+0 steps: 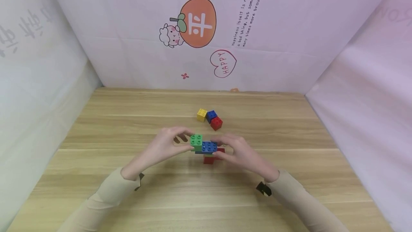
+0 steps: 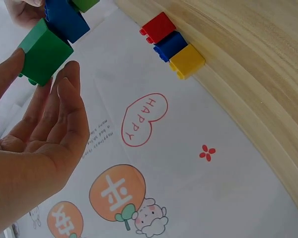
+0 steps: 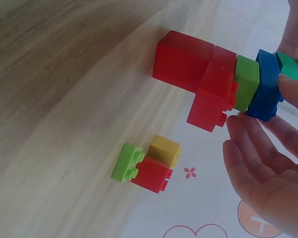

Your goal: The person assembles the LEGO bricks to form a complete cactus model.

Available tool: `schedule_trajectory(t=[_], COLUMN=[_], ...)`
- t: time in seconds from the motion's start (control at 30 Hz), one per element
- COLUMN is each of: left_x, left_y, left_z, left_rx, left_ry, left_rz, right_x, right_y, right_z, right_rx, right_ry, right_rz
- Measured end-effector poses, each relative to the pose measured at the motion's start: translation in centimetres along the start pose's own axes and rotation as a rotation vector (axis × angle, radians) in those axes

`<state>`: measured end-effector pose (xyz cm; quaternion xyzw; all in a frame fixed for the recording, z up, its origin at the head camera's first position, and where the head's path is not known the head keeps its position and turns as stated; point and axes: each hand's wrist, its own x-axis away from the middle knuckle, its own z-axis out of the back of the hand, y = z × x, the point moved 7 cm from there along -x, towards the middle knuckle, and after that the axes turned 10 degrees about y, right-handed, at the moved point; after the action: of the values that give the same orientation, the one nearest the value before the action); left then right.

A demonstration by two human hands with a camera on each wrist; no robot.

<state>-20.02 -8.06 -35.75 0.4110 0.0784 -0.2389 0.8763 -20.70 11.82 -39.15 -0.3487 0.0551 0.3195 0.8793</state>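
A stack of toy bricks stands between the two hands. In the right wrist view it has a red block [image 3: 184,62] at the bottom, then a longer red brick [image 3: 216,84], a light green brick [image 3: 247,82] and a blue brick [image 3: 265,89]. My left hand [image 1: 170,141] pinches a green block [image 1: 196,141] between thumb and fingers, set at the left end of the blue brick's studded top. With thumb and fingers on opposite sides, my right hand [image 1: 236,149] holds the blue brick. It hides part of the red bricks in the head view.
Beyond the stack, a yellow block [image 1: 201,115], a blue block [image 1: 211,116] and a red block [image 1: 216,123] lie close together on the wooden table [image 1: 154,196]. Another light green brick [image 3: 126,162] shows beside them in the right wrist view. White printed cloth [image 1: 135,60] walls the back and sides.
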Motion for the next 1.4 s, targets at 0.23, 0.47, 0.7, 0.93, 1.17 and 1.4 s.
schedule_trajectory(t=[0.23, 0.47, 0.7, 0.93, 1.17, 1.4], left_x=[0.1, 0.0, 0.1, -0.1, -0.2, -0.4], left_y=[-0.2, -0.1, -0.3, -0.4, -0.4, -0.3], left_z=[-0.1, 0.2, -0.3, -0.6, -1.0, -1.0], left_rx=[0.018, 0.013, 0.032, 0.035, 0.070, 0.037], left_ry=[-0.001, 0.013, -0.017, -0.037, -0.058, -0.063], left_rz=[0.001, -0.004, 0.006, 0.021, 0.016, -0.004], right_x=[0.0, -0.1, -0.1, -0.1, 0.0, 0.0], right_y=[-0.2, -0.1, -0.1, -0.1, 0.0, -0.1], right_z=[-0.1, 0.0, -0.1, 0.0, -0.1, -0.1], right_rx=[-0.002, -0.005, -0.012, -0.014, -0.018, -0.011], right_ry=[0.031, 0.046, 0.039, 0.048, 0.057, 0.077], right_rz=[0.041, 0.044, 0.029, 0.037, 0.025, 0.043])
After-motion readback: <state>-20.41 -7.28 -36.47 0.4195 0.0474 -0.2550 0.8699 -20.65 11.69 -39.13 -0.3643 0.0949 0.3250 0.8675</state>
